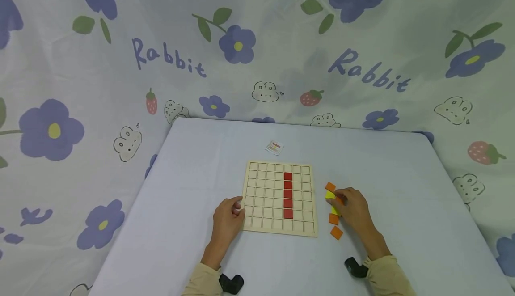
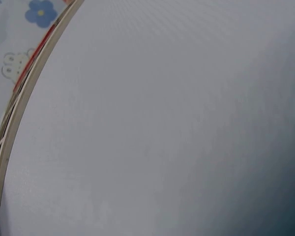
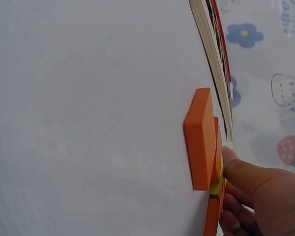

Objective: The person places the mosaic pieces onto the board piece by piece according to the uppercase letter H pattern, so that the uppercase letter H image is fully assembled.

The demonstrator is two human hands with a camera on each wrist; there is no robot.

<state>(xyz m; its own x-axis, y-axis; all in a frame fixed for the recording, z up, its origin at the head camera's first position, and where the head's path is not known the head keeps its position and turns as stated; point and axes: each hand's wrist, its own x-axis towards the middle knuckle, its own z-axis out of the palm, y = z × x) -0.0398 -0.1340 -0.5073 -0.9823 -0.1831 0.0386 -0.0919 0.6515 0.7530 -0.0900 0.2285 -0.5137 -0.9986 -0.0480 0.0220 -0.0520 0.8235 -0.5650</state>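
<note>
A pale wooden grid board (image 1: 265,224) lies on the table, with a column of several red square tiles (image 1: 288,194) in its cells. My left hand (image 1: 227,220) holds the board's left edge between thumb and fingers; the left wrist view catches only a sliver of it. Right of the board, my right hand (image 1: 354,209) is among loose tiles, thumb and fingers closed around an orange tile (image 1: 339,200). Near it lie a yellow tile (image 1: 330,195) and other orange tiles (image 1: 336,232). In the right wrist view, an orange tile (image 3: 200,140) stands nearest the camera, partly hiding those behind.
A small printed card (image 1: 275,147) lies beyond the board's far edge. The white table (image 1: 181,175) meets a patterned cloth backdrop (image 1: 281,63) behind and at the sides. Black wrist devices (image 1: 231,283) show by both sleeves.
</note>
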